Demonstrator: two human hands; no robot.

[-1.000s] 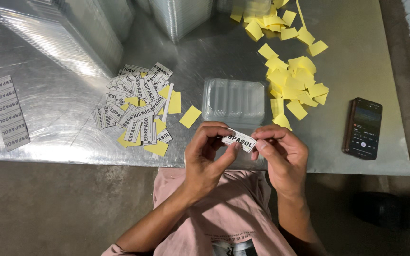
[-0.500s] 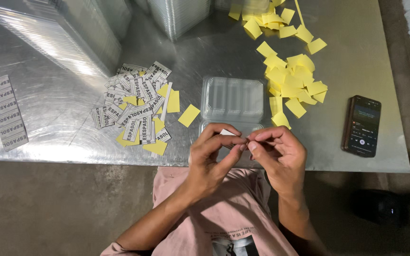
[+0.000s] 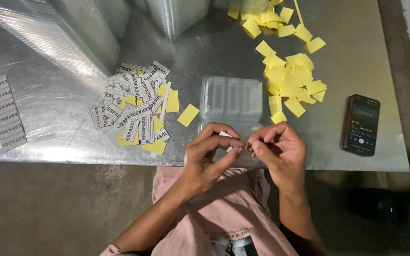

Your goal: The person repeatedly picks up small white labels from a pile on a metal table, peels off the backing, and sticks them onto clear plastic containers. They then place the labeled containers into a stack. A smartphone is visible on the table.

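Both hands meet right at the near edge of the table, fingertips almost touching. The left hand is pinched shut, thumb against forefinger, on a small white label of which only a sliver peeks out. The right hand is curled with its fingertips at that same little spot; can't tell if it actually has hold of the label or is just picking at it.

Directly under and just behind the hands sits a clear plastic hinged clamshell container, lying open on the shiny metal table. The far half looks empty; the near half is mostly hidden by the hands, so no idea what's in there.

Left of the container there's a messy heap of white printed labels mixed with yellow paper backing pieces, one yellow rectangle lying loose between heap and container. Further left, near the table edge, a neat strip of white labels lies in a row. Beyond the container to the right is a big scatter of yellow paper rectangles. A black smartphone with its screen lit lies well off to the right. At the back, stacks of clear plastic containers are lined up.
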